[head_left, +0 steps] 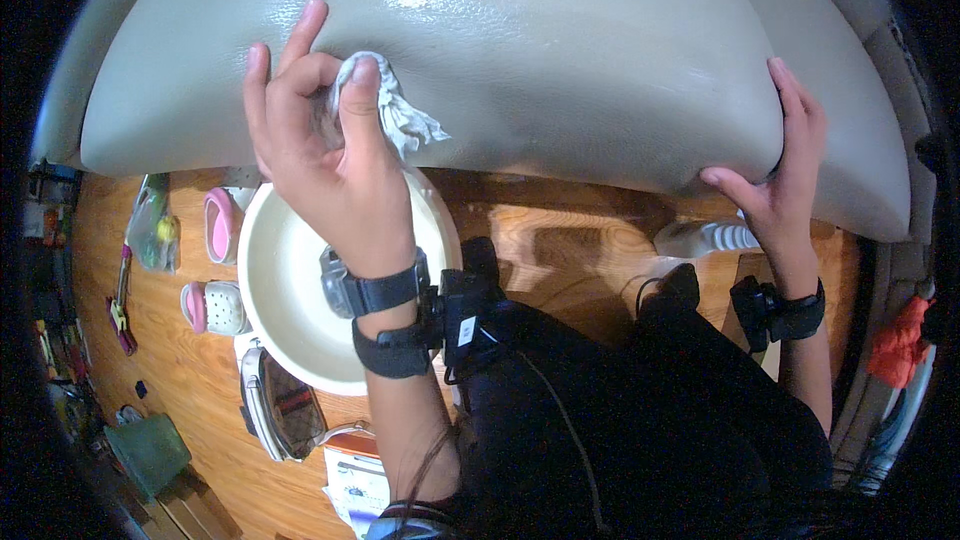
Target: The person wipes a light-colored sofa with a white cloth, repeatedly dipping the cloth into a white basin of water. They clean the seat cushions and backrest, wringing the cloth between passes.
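Observation:
My left hand [322, 142] pinches a crumpled white cloth [394, 109] between thumb and forefinger, its other fingers spread. It is at the front of a grey leather-like sofa cushion [540, 82], which bears a wet-looking shine near the top. Whether the cloth touches the cushion cannot be told. Over at the right, my right hand [787, 150] lies against the cushion's front corner, thumb and fingers wide apart. Below my left wrist, a large cream plastic basin [292, 292] stands on the floor, partly hidden by my forearm.
Pink-and-white clogs [219, 229] and a clear plastic bag [154, 232] lie left of the basin. A handbag [281, 405], papers [356, 484] and a green stool [150, 454] are nearer the lower left. A ribbed translucent container [712, 238] sits beneath the cushion. Red cloth [900, 345] hangs far right.

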A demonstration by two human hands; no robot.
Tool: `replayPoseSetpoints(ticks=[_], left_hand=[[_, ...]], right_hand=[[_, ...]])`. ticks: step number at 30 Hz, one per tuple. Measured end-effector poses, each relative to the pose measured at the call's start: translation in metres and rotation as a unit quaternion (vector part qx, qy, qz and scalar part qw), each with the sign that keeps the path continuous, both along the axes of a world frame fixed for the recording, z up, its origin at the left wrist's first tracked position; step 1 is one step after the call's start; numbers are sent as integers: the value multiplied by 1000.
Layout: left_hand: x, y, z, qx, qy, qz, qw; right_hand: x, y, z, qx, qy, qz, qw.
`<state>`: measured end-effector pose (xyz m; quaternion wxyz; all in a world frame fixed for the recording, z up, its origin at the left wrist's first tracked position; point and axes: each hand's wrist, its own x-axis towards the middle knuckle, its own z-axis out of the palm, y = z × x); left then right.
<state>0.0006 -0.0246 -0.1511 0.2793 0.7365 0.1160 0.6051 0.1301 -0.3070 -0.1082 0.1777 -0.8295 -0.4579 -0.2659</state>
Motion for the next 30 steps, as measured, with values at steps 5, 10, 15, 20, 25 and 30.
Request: replayPoseSetpoints(ticks=[5,10,15,20,25,30], left_hand=[[14,-10,-2,-42,-58,51,996],[19,-9,3,-54,-80,87,992],[9,-5,15,-4,19,155,988],[-6,3,33,-35,113,165,979],[-13,49,74,-212,163,86,960],[-24,70,89,36,111,215,970]], right_hand=[[-4,1,0,8,4,-9,1000],[-5,2,0,27,8,9,1000],[0,1,0,27,-31,13,999],[0,-2,2,40,-31,30,998],[-1,-2,4,36,-43,27,998],[-2,-1,2,43,-23,15,999]])
